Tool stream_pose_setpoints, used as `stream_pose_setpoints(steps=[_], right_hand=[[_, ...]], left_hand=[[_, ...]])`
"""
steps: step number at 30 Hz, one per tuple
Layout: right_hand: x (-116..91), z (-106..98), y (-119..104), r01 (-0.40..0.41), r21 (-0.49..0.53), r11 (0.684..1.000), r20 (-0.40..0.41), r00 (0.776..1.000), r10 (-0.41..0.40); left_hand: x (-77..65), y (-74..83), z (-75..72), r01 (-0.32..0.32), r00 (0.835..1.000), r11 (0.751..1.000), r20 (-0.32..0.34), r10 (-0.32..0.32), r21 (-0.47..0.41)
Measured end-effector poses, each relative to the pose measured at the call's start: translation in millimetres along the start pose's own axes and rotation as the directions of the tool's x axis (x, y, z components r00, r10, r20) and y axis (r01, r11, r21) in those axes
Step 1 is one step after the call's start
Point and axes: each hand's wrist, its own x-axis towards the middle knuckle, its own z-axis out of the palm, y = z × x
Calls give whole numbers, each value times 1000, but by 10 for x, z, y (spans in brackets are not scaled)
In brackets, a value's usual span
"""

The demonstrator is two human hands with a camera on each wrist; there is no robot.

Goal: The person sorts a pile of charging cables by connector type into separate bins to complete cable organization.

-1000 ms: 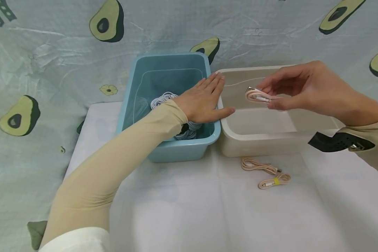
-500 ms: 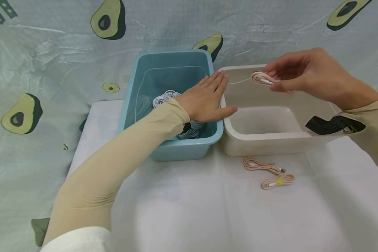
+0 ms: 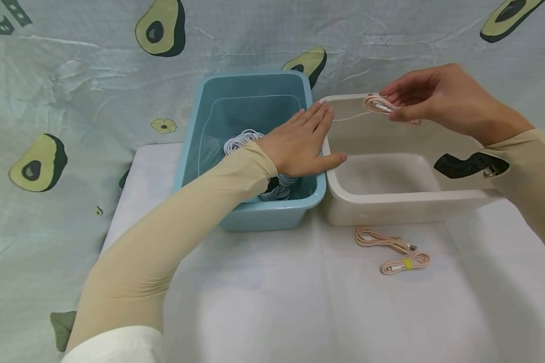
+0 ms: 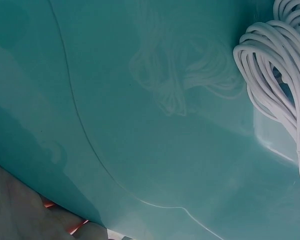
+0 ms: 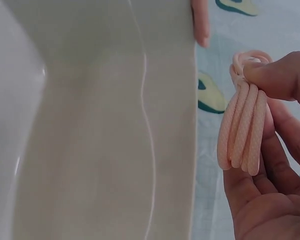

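In the head view my right hand (image 3: 440, 103) pinches a coiled pink cable (image 3: 380, 104) above the back part of the beige bin (image 3: 411, 197). The right wrist view shows that cable (image 5: 242, 127) between thumb and fingers, folded in several loops. My left hand (image 3: 300, 141), fingers straight, rests across the adjoining rims of the blue bin (image 3: 272, 214) and the beige one. Below its wrist, bundled white cables (image 3: 242, 141) lie inside the blue bin; the left wrist view shows one white bundle (image 4: 275, 75) close up, and the forearm hides part of them.
Two more coiled pink cables lie on the white tablecloth in front of the beige bin: one (image 3: 381, 240) without a tie in sight, the other (image 3: 405, 263) with a yellow band. Behind both bins hangs an avocado-print cloth (image 3: 254, 35).
The right hand has lifted slightly toward the back of the beige bin with the pink cable. The left hand stays on the rims; the whole head view has shifted a little.
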Motion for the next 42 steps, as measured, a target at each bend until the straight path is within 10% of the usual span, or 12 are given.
stream_pose_setpoints(steps=[42], right_hand=[[61,117,20,17,-67,998,22,1000,-15]], left_hand=[[-33,10,-9,-2,1000,1000,-11,2,6]])
